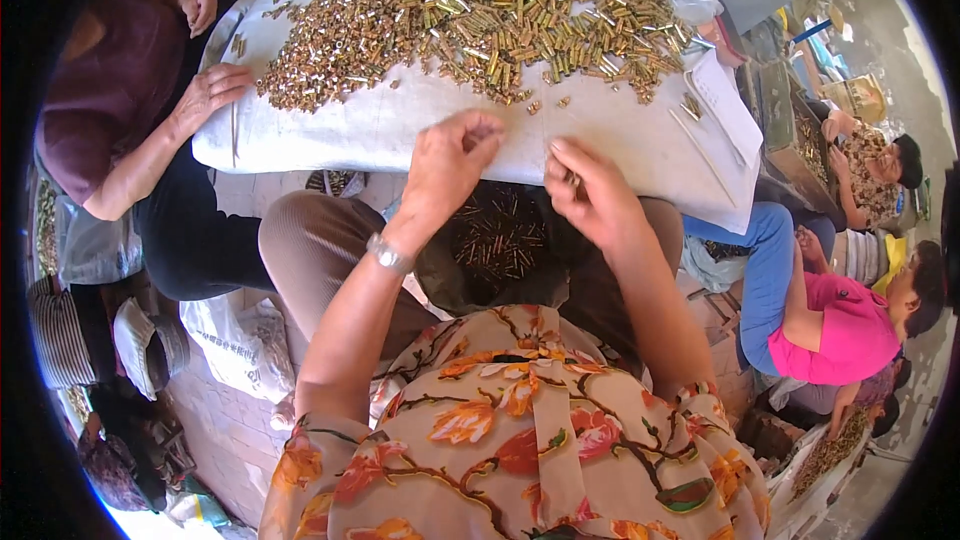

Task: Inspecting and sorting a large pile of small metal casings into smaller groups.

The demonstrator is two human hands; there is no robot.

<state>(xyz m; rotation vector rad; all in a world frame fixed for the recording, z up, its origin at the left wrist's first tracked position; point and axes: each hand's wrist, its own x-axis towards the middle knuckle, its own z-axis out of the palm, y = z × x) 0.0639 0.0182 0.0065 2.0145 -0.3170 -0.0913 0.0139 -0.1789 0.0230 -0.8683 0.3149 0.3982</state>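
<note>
My left hand point(450, 165), with a metal-banded watch point(388, 255) on its wrist, is raised at the near edge of the table. Its fingers are curled together, and whatever they may hold is hidden. Across from it, my right hand point(595, 195) is closed, with small brass-coloured metal pieces point(572, 179) showing between thumb and fingers. Beyond both hands lies a wide heap of slim brass-coloured metal tubes point(560, 15). Shorter coppery metal pieces point(335, 55) are piled at its left. Below my hands, a dark open container point(480, 275) between my knees holds several thin tubes.
A pale cloth point(330, 135) covers the table. A thin stick point(705, 155) and papers point(725, 95) lie at its right. At the left, a co-worker's hand point(215, 90) rests by the pile. Seated people point(830, 330) are at the right; a white sack point(240, 345) is on the floor.
</note>
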